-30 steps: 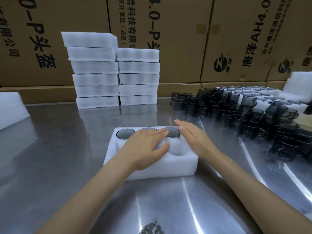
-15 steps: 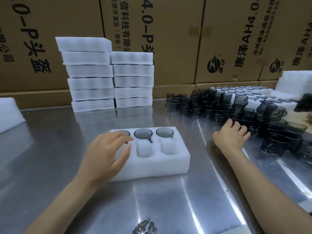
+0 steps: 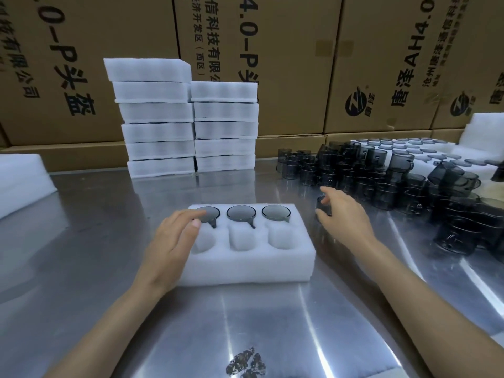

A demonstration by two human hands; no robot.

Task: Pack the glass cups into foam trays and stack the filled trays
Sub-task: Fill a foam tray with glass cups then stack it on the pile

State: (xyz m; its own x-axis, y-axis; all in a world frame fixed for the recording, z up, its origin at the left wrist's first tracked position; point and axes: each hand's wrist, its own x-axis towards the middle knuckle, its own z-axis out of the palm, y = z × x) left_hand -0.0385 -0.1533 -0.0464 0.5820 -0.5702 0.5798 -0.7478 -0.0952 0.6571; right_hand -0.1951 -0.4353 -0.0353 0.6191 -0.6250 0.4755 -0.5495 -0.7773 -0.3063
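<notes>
A white foam tray (image 3: 245,268) lies on the steel table in front of me. Its far row holds three dark glass cups (image 3: 241,213); the three near pockets are bare foam. My left hand (image 3: 174,241) rests on the tray's left end, fingers reaching the left cup's rim. Just right of the tray, my right hand (image 3: 345,216) grips a dark glass cup (image 3: 323,205) above the table. A heap of loose dark cups (image 3: 381,181) covers the table to the right.
Two stacks of white foam trays (image 3: 188,126) stand at the back against cardboard boxes (image 3: 272,64). More foam lies at the left edge (image 3: 19,181). Cups set in foam (image 3: 414,148) sit far right, with another foam block (image 3: 485,132) behind.
My right hand left the tray, reached into the cup heap and came back toward the tray holding one cup. My left hand slid from the tray's middle to its left end.
</notes>
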